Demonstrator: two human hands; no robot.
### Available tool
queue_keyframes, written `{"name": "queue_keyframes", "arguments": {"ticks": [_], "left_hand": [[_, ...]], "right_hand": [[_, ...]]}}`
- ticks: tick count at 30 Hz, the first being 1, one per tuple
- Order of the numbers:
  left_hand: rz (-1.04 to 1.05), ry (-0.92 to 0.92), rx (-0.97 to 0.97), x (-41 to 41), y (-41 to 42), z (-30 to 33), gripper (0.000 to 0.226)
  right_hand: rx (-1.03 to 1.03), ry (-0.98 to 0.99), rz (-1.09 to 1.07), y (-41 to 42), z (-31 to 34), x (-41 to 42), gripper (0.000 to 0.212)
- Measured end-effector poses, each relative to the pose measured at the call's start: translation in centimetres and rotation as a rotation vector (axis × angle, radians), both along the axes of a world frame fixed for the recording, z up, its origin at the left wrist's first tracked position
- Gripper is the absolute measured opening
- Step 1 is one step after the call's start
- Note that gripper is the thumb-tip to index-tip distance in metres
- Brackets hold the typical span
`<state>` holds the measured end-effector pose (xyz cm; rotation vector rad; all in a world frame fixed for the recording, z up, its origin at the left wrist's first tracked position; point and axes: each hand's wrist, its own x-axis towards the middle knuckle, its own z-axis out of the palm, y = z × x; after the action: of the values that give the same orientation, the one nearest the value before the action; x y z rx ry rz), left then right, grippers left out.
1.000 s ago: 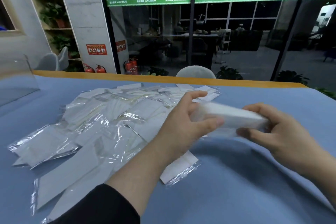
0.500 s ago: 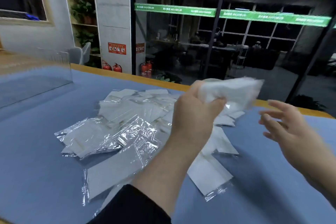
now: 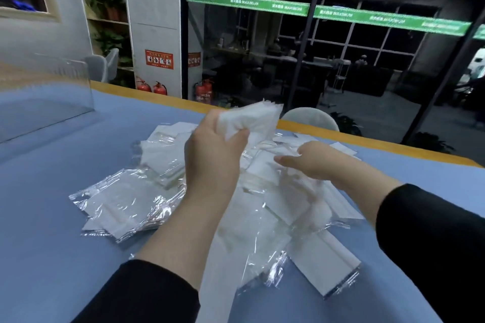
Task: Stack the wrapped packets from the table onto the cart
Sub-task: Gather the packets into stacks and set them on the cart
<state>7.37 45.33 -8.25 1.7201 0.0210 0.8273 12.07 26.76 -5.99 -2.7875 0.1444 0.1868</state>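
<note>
White wrapped packets [image 3: 252, 123] sit bunched in the left hand [image 3: 212, 155], thumb and fingers curled round them, lifted above the far middle of the desk [image 3: 47, 217], long side running right toward the far edge. Below, the loose pile of packets [image 3: 262, 217] spreads across the desk's middle. Nearer to it is the right hand [image 3: 312, 162], fingers loosely extended just over its far part, holding nothing I can make out, so the next pick is likely its job

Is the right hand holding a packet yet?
No: the right hand reaches with loose fingers over the pile of packets, while the left hand grips the gathered bundle.
</note>
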Motion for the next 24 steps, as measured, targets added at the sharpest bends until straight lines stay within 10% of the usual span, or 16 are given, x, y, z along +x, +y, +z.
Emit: {"name": "queue_keyframes", "arguments": {"ticks": [17, 24], "left_hand": [[-0.073, -0.005, -0.225, 0.5, 0.9, 0.1, 0.022], [-0.115, -0.004, -0.288, -0.1, 0.2, 0.2, 0.018]], "right_hand": [[0.794, -0.311, -0.177, 1.6, -1.5, -0.9, 0.077], [1.203, -0.434, -0.215, -5.1, 0.7, -4.1, 0.033]]}}
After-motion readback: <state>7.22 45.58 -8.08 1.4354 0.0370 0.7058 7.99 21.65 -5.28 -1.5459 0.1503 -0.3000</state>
